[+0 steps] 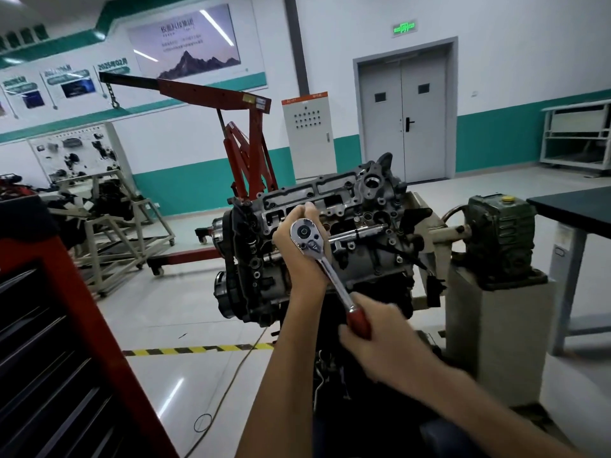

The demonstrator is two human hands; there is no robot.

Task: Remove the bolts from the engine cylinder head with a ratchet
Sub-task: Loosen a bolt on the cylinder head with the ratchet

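A workshop with white walls banded in teal and a glossy pale tiled floor holds a grey double door [403, 117] at the back and a pale grey control cabinet [307, 130] beside it. A red steel engine hoist [244, 140] with a hanging chain stands just behind the bare cast-metal engine cylinder head [347, 196], which sits mid-frame, tilted on a beige stand, its top face full of ports and bolt holes. To its right a dull green ribbed gearbox [499, 233] rests on a grey pedestal, and a dark tabletop [575, 209] is cut off by the frame edge. A red tool cabinet with dark drawers [66, 342] crowds the lower left, near a strip of yellow-and-black floor tape [198, 351]. Over the near side of the head, the chrome ratchet with a red grip [327, 272] slants down toward the person. The left hand [297, 252] curls its fingers round beneath the ratchet's round polished head, holding it. The right hand [380, 338], blurred, wraps its fingers round the red grip. The left hand hides the socket and whichever bolt it sits on, and both forearms cover the engine's lower front.
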